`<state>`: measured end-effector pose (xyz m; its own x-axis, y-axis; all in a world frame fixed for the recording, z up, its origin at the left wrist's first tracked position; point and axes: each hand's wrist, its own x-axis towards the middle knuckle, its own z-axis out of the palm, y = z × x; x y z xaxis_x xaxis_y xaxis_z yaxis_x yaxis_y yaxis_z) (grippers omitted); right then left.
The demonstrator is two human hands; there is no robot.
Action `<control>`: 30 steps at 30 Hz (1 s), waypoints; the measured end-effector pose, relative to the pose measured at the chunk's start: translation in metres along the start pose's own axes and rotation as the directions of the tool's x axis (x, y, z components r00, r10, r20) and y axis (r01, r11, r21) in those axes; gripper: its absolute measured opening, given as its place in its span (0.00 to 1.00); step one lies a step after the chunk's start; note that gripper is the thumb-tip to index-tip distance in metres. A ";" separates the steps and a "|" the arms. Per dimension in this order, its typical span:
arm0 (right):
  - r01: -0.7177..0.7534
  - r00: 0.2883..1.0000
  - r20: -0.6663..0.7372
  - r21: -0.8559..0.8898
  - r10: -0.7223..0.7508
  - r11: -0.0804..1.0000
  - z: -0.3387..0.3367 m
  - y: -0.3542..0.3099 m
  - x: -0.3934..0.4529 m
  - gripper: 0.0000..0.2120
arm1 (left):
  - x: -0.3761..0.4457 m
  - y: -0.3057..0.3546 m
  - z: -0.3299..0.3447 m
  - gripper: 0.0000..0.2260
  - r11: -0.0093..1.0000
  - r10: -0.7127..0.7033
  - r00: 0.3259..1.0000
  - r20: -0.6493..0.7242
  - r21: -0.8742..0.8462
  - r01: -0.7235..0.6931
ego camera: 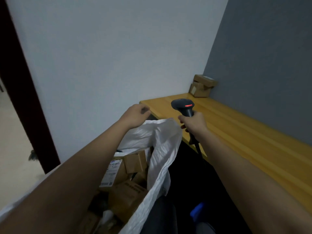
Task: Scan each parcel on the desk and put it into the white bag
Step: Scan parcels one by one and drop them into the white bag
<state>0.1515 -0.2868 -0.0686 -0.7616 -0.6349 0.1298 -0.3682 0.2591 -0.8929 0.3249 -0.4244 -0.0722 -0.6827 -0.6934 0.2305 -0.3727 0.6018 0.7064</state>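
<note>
Bag: white, thin and crinkled, mouth gaping beside the desk's near-left corner. Soft, will sag; best taken by the rim. Looks well loaded and likely heavy, so not one to lift by a single fold.

Boxes in bag: brown cardboard, several, jumbled, one with a printed label facing up. Stiff, likely light.

Left hand: over the bag's far rim, fingers loosely curled, nothing visibly held; whether it touches the rim I cannot tell.

Right hand: wrapped around the scanner handle, red light lit, cable trailing down off the desk's front edge.

Desk: yellow wood, running along the grey wall.

Parcels left: two brown cardboard boxes stacked at the desk's far corner against the walls, top one askew, pale label on the lower one's side. Well apart from both hands. Rigid, dry, probably light; grip across opposite sides, top box first.
</note>
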 end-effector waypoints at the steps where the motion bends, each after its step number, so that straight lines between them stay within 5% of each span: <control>1: 0.000 1.000 -0.006 -0.014 0.000 1.000 -0.004 -0.002 0.007 0.04 | 0.010 0.004 0.004 0.14 1.000 -0.006 1.000 0.001 -0.004 0.006; 16: -0.049 0.961 -0.268 0.058 0.062 0.997 -0.089 0.005 0.188 0.05 | 0.224 0.089 0.100 0.17 0.998 0.059 0.998 -0.016 -0.027 -0.059; 23: -0.049 0.927 -0.373 -0.045 0.029 0.998 -0.131 0.057 0.302 0.05 | 0.348 0.116 0.184 0.17 0.996 0.080 0.997 0.022 -0.039 -0.079; 30: -0.093 0.918 -0.381 0.061 0.109 0.994 -0.152 0.111 0.401 0.02 | 0.453 0.111 0.265 0.28 0.990 0.127 0.989 0.079 0.057 -0.132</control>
<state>-0.2757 -0.4021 -0.0506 -0.9425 -0.2776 0.1861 -0.2629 0.2722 -0.9256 -0.1925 -0.5671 -0.0666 -0.7721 -0.5778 0.2645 -0.3149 0.7094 0.6305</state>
